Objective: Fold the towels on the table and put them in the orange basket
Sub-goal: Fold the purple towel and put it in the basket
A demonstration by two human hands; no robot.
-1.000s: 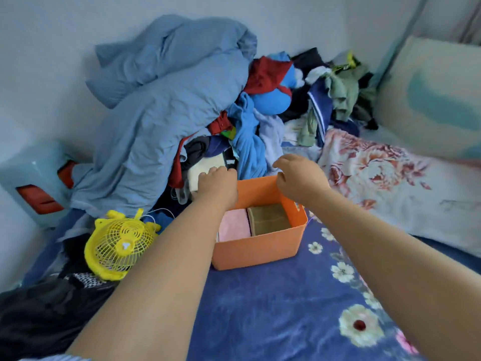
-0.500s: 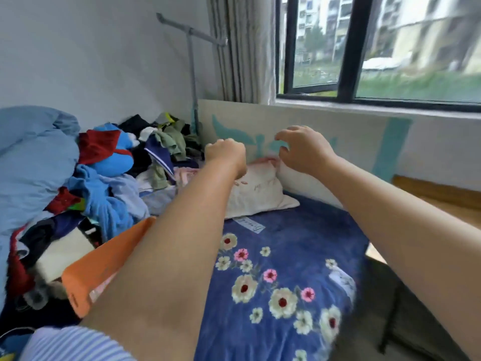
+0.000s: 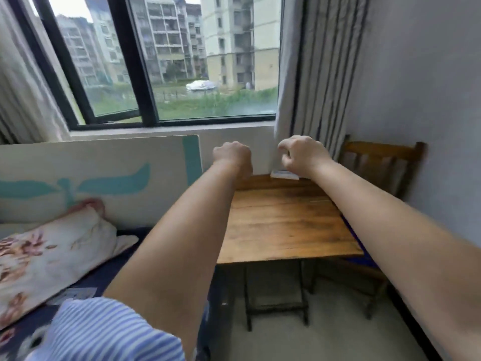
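Note:
A small wooden table (image 3: 283,225) stands below the window, its top bare except for a small white and blue item (image 3: 283,174) at the far edge. No towel and no orange basket show in this view. Both my arms reach out over the table. My left hand (image 3: 232,158) is curled into a fist with nothing in it, above the table's far left corner. My right hand (image 3: 302,154) hovers above the far edge, fingers bent and loosely closed, also holding nothing.
A wooden chair (image 3: 380,165) stands at the right behind the table, against the wall. A bed with a floral pillow (image 3: 49,254) and a white headboard (image 3: 104,173) is at the left. Curtains (image 3: 320,69) hang beside the window. Bare floor lies under the table.
My view has swung right, from the orange basket and clothes pile on the bed to the wooden table. Both hands left the basket's rim and now hover empty over the table.

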